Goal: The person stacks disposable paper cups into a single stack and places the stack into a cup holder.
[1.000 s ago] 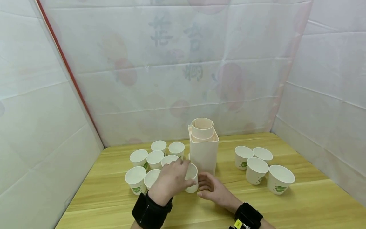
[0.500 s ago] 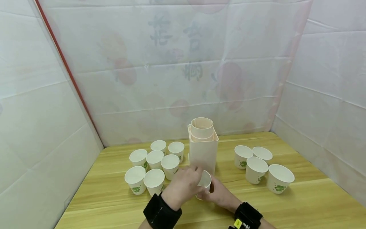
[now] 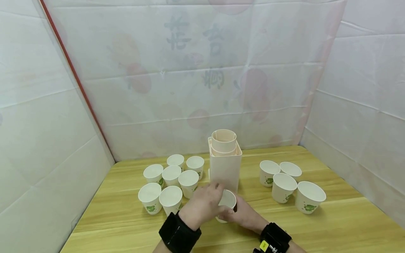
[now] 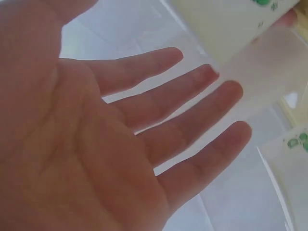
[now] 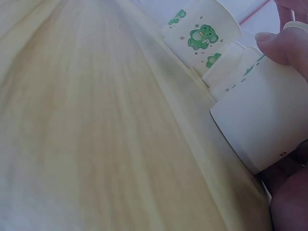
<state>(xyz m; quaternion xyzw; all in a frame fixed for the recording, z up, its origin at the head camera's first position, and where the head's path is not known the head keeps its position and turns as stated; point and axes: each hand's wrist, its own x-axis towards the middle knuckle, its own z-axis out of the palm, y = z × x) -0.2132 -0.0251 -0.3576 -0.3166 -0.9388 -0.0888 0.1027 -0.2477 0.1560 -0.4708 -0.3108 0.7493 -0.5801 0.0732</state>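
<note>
Cups: eleven standing | right hand: grip apparently round one more cup | left hand: grip wide

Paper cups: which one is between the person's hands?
The paper cup in front of the tall pale container, with the left hand and right hand at its sides; the others stand grouped further left or right.

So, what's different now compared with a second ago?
The left hand has moved a cup to the right and slightly toward the person. The right hand, only beside that cup before, now holds it. The box, the left cups and the right cups stayed put.
</note>
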